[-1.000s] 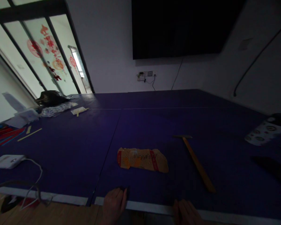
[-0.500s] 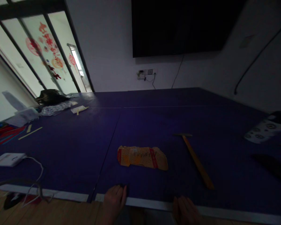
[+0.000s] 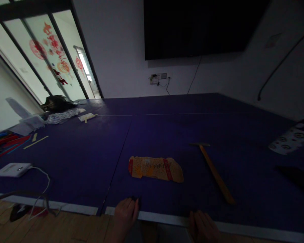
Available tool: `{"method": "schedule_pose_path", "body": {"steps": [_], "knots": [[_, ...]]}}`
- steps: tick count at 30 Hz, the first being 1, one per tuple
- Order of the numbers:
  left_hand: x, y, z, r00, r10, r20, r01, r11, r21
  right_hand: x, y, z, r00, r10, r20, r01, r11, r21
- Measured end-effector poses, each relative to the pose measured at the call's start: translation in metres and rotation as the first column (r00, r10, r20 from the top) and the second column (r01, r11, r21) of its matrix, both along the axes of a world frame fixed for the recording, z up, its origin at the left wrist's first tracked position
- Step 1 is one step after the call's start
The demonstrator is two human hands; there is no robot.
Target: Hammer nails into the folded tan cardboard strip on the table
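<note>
My left hand (image 3: 126, 212) rests closed at the near edge of the purple table, its fingers curled. A dark patch shows by its fingertips; whether that is a thing or a shadow I cannot tell. Farther right along the same edge is my right hand (image 3: 204, 225), dim and also curled, with its inner side hidden. Beyond the hands lies a flat tan piece (image 3: 155, 168) with red bands, dark marks and a speckled surface. A hammer (image 3: 216, 173) with a wooden handle and thin metal head lies to its right, apart from both hands.
At left are a white box-shaped device (image 3: 14, 169) with a cable, yellowish strips (image 3: 35, 142) and a red and blue pile (image 3: 8, 141). A black bag (image 3: 57, 103) sits farther back. On the right are a patterned pouch (image 3: 286, 141) and a dark flat object (image 3: 297, 179).
The whole view has shifted slightly, with things appearing a little farther right and higher. Both hands stay closed at the table edge; the tan piece and hammer lie as before.
</note>
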State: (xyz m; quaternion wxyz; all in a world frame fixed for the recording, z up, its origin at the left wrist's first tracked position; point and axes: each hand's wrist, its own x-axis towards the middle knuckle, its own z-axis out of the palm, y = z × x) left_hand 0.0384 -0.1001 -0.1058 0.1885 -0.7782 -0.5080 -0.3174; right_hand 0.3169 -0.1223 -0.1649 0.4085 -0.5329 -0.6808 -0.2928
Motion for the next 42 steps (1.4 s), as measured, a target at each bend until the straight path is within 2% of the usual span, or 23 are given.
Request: {"method": "schedule_pose_path", "body": {"steps": [9, 14, 19, 24, 30, 36, 39, 42], "knots": [[0.004, -0.001, 0.007, 1.0, 0.014, 0.003, -0.014, 1.0, 0.026, 0.002, -0.001, 0.002, 0.999, 0.02, 0.034, -0.018, 0.998, -0.064], [0.003, 0.0, 0.005, 1.0, 0.002, 0.01, -0.002, 1.0, 0.012, 0.002, 0.0, 0.0, 0.998, 0.048, 0.036, -0.047, 0.999, -0.027], [0.002, 0.0, 0.003, 1.0, 0.001, 0.006, -0.001, 1.0, 0.006, 0.001, 0.001, 0.005, 1.0, 0.019, 0.007, -0.018, 1.0, -0.025], [0.003, 0.0, 0.004, 1.0, 0.006, 0.006, -0.006, 1.0, 0.02, -0.001, 0.0, 0.01, 0.999, 0.01, 0.046, -0.008, 0.998, -0.058], [0.003, 0.0, 0.004, 1.0, -0.006, 0.015, 0.006, 1.0, 0.014, -0.001, 0.0, 0.008, 0.997, -0.031, 0.065, 0.032, 0.999, -0.017], [0.002, 0.001, 0.004, 1.0, -0.005, 0.001, 0.005, 1.0, 0.024, 0.005, 0.004, 0.005, 0.996, 0.029, 0.085, -0.024, 0.998, -0.064], [0.002, 0.001, 0.004, 1.0, -0.007, 0.01, 0.006, 1.0, 0.006, 0.002, 0.004, 0.008, 0.997, 0.046, 0.055, -0.042, 0.996, -0.074], [0.001, 0.002, 0.005, 0.997, -0.02, 0.073, 0.021, 1.0, -0.012, -0.003, 0.001, 0.01, 0.998, 0.03, -0.055, -0.036, 0.992, -0.118]]}}
